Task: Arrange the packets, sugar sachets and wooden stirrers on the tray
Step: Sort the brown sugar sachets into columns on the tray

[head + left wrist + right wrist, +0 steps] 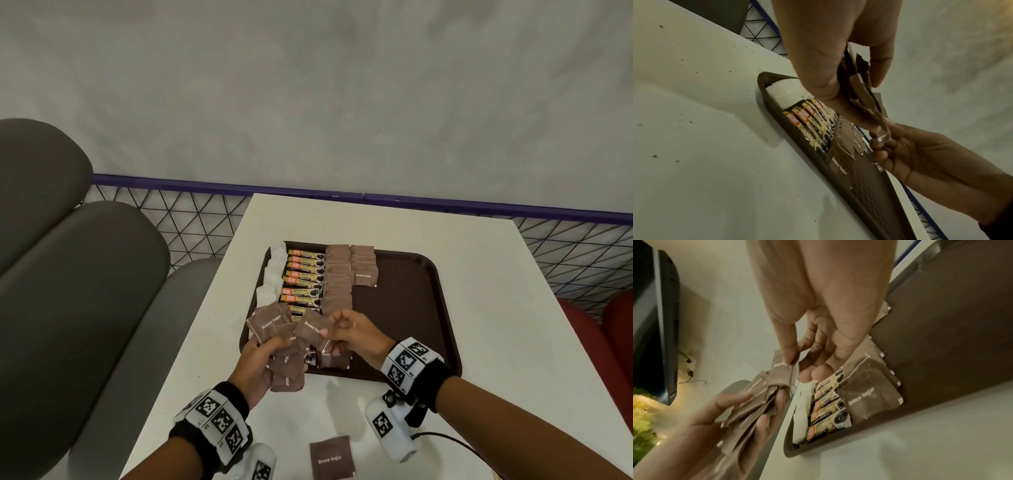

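Note:
A dark brown tray [411, 308] lies on the white table [479, 342]. On it, from left to right, run white sachets [274, 270], yellow coffee packets [303, 277] and two rows of brown sugar sachets [337, 274]. Over the tray's near left corner my left hand [260, 363] grips a fanned bunch of brown sugar sachets [274, 325]. My right hand [346, 329] pinches one sachet [310, 329] at the top of that bunch. In the right wrist view the pinched sachet [785, 369] sits between thumb and forefinger. No wooden stirrers are in view.
One loose brown sugar sachet [331, 457] lies on the table near its front edge. Grey padded seats [68, 257] stand to the left, a red seat [609, 342] to the right. A wire mesh railing [191, 219] runs behind the table.

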The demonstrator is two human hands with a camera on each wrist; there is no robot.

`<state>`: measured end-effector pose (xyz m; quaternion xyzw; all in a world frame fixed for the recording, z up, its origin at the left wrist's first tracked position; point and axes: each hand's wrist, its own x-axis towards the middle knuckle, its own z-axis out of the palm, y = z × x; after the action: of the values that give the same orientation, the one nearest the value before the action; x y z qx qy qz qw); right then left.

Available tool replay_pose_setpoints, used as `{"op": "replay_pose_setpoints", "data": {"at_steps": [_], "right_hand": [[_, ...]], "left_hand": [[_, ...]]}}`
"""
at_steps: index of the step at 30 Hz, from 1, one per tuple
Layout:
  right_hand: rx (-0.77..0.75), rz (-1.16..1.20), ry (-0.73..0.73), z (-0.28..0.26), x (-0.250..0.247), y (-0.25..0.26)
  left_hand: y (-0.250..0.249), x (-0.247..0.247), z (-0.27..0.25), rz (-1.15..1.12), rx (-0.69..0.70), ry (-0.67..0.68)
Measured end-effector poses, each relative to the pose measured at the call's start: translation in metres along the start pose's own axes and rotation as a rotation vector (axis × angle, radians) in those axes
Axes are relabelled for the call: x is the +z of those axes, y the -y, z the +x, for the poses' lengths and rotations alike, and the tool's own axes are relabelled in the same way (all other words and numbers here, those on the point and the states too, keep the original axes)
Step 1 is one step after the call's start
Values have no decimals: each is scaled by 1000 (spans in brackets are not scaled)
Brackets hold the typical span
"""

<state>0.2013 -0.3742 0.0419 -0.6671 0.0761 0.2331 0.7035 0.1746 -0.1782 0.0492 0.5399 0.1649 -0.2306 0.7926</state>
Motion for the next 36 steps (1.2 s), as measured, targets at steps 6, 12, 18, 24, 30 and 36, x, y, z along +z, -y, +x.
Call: {"op": "replay_pose_setpoints", "data": {"at_steps": [6, 12, 18, 24, 30, 36], "right_hand": [[-95, -82, -359, 10, -34, 3], [-102, -241, -646, 37, -90, 0], [-14, -437, -650, 65, -108, -3], [15, -537, -688, 89, -99, -4], [31, -509, -737, 105, -96, -7], [-2, -618, -778, 113, -95, -11]], "left_hand": [[-2, -1, 2, 6, 2, 2], [-5, -5, 3, -35, -4, 7], [-7, -9, 5, -60, -50, 7], [-9, -13, 7, -80, -110, 33], [-12, -17, 8, -68, -101, 46], [-11, -20, 9, -58, -85, 15]]}}
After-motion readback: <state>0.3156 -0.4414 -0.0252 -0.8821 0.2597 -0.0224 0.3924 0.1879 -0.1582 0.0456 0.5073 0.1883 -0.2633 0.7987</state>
